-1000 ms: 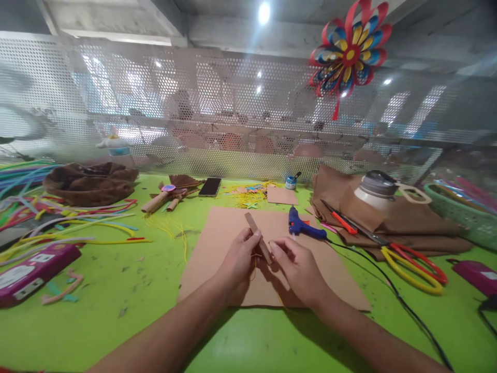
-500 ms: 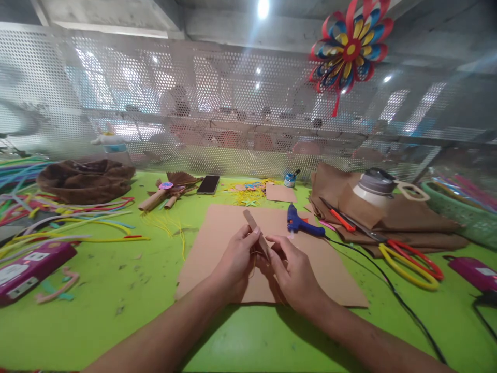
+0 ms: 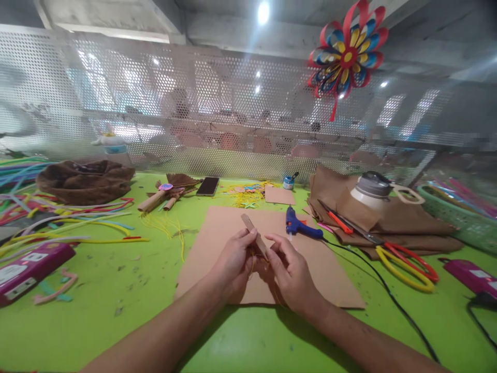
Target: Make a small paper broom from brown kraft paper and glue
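Observation:
A narrow brown strip (image 3: 247,221), seemingly of card or stiff paper, slants between my two hands above the cardboard sheet (image 3: 212,233). My left hand (image 3: 233,261) pinches it near the middle, thumb on top. At its lower end, the thumb and fingers of my right hand (image 3: 293,272) are closed on it. Thin yellowish thread (image 3: 251,268) loops down beneath the strip between the hands; its ends are hidden by my fingers. A blue glue gun (image 3: 301,226) lies on the sheet beyond my right hand.
Scissors (image 3: 407,267) and folded brown paper (image 3: 404,220) lie right, by a lidded cup (image 3: 370,189). The glue gun's black cord (image 3: 382,280) crosses the green table. Pipe cleaners (image 3: 77,230) and purple power strips (image 3: 37,269) lie about. Rolled brown pieces (image 3: 155,199) and a phone (image 3: 208,186) sit behind.
The view has shifted slightly. Both hands keep hold of the strip, which has moved a little, and more thread shows beneath it.

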{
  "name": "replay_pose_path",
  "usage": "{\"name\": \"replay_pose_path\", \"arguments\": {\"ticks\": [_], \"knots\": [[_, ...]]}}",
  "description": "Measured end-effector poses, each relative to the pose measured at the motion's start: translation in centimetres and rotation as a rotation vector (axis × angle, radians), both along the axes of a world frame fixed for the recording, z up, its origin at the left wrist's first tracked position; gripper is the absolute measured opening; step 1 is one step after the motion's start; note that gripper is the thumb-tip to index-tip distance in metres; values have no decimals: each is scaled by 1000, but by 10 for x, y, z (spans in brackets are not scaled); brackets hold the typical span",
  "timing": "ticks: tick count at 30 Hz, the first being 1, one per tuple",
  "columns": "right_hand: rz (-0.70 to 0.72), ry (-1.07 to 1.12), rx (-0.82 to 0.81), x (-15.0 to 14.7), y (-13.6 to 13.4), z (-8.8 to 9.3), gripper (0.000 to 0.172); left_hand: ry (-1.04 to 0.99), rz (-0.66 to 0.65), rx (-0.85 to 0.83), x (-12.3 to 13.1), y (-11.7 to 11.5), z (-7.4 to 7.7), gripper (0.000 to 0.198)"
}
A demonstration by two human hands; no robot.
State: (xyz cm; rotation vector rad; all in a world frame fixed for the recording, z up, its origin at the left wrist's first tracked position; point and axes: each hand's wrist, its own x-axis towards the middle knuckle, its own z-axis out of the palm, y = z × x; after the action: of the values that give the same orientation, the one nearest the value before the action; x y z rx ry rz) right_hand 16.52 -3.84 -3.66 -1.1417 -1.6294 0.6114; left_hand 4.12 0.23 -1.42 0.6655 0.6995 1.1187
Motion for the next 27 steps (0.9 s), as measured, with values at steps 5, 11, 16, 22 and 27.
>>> {"name": "replay_pose_path", "arguments": {"ticks": [5,11,16,22,27], "knots": [[-16,-7,28,0,-5,5,31,-67,20,-11,-2,5,-2,10],[-83,-1,108,5,-3,10,28,-96,31,10,-9,14,0,15],[-133,63,81,16,2,18,30,-76,-139,22,-19,11,11,11],[-73,134,29,16,-3,28,25,-53,-263,74,-22,5,18,20],[-19,68,75,16,-9,32,25,-30,-268,124,-20,5,13,24]]}}
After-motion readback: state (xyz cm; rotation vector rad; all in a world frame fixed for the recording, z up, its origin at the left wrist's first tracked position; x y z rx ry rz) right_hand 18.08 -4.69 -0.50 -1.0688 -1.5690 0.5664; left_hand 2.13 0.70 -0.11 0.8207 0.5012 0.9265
